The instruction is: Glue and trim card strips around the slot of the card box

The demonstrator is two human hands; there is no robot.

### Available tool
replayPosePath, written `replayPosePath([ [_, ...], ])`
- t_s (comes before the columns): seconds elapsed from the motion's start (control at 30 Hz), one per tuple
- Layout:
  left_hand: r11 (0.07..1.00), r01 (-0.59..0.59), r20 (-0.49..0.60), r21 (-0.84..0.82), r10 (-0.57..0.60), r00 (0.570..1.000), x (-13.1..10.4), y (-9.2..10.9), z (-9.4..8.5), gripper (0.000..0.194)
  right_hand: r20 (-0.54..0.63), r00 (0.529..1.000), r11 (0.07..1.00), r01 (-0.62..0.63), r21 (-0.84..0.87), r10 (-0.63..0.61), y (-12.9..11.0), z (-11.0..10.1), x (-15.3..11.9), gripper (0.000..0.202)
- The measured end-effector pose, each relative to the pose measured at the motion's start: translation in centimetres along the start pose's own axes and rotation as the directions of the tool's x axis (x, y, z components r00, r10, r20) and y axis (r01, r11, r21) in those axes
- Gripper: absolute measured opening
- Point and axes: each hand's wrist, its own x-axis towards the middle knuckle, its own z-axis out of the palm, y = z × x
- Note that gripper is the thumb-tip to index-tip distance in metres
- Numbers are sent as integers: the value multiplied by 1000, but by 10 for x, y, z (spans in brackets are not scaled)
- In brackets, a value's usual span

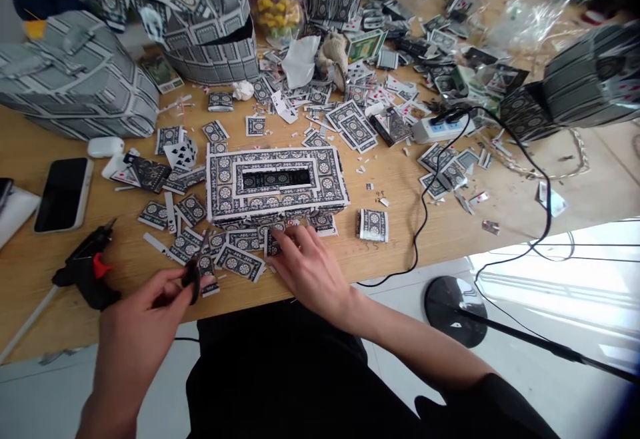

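Gripping scissors point(191, 275), left fingers point(159, 279) curled | right fingers point(301, 238) pinching card point(271, 244) | loose cards point(241, 263) crowd slotted box point(224, 192) | glue gun point(89, 269) nearby

- Two bare hands: one left hand point(143, 307), one right hand point(311, 266)
- One pair of scissors point(191, 276)
- One card point(272, 244) at the right fingertips
- One rectangular box point(280, 208) covered in cards, with one slot
- One glue gun point(83, 268), one glue stick point(31, 323)
- One thick packet of folded cards point(373, 224)
- One phone point(63, 192), wholly in view
- One white earbud case point(105, 147)
- One power strip point(437, 130)
- One crumpled white ball point(243, 90)
- One round black stand base point(453, 306)
- At least three large card-built containers point(95, 79)
- Dozens of loose cards point(241, 262), too heaped for an exact count
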Motion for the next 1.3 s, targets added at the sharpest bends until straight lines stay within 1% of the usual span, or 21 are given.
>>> replayPosePath([
  [0.07,994,-24,-3,106,25,1000,8,-9,-9,28,46,999,1000,-10,-15,11,-4,3,8,42],
  [0.17,982,-84,9,167,84,996,19,-17,-17,23,79,996,999,-39,7,39,-3,5,14,32],
  [0.27,970,-163,12,181,164,986,22,-16,-19,22,61,997,995,-49,85,43,-1,4,15,16],
  [0.33,962,-207,-24,180,215,976,19,-8,-18,20,25,999,973,-53,225,49,0,3,12,11],
  [0.37,960,-222,-60,173,235,970,17,-3,-17,19,3,998,941,-53,333,55,1,2,11,11],
  [0.43,957,-262,-102,127,275,956,12,10,-14,18,-29,997,824,-43,565,72,1,-1,9,12],
  [0.5,934,-357,-66,25,358,931,9,26,-11,19,-7,998,680,-42,732,70,-1,-5,8,14],
  [0.57,875,-470,5,-119,473,881,10,43,-7,20,68,995,521,-93,849,66,-2,-9,10,15],
  [0.63,789,-575,50,-216,598,800,15,59,-4,23,166,982,333,-185,925,87,-1,-15,13,20],
  [0.7,698,-672,44,-248,701,711,23,75,-1,22,242,962,170,-261,950,124,2,-23,17,31],
  [0.73,656,-710,37,-256,741,671,27,82,0,20,264,954,128,-282,951,141,5,-28,19,35],
  [0.77,619,-742,30,-258,773,634,32,89,1,18,271,950,113,-290,950,157,9,-32,21,38],
  [0.83,560,-791,28,-246,820,571,40,102,2,16,255,949,138,-282,949,184,16,-42,24,40],
  [0.9,521,-824,54,-224,850,523,49,113,2,13,239,952,190,-276,942,193,25,-51,27,41],
  [0.97,503,-842,89,-194,864,495,62,123,4,11,218,954,262,-268,927,204,35,-60,32,39],
  [1.0,502,-848,97,-172,865,492,70,128,5,11,189,957,325,-254,911,220,40,-65,35,36],
  [1.07,508,-853,79,-115,861,502,88,135,9,10,58,963,521,-193,831,264,54,-76,42,25],
  [1.13,524,-849,54,-66,851,522,106,141,15,10,-122,956,736,-121,666,268,69,-88,51,13],
  [1.17,536,-842,45,-52,844,534,114,143,19,11,-200,947,805,-91,586,253,77,-93,55,11],
  [1.23,574,-818,54,-41,819,572,125,146,24,12,-245,950,878,-57,476,194,91,-101,63,12],
  [1.3,620,-783,96,-50,784,614,130,148,29,13,-186,976,906,-23,424,111,101,-106,70,15],
])
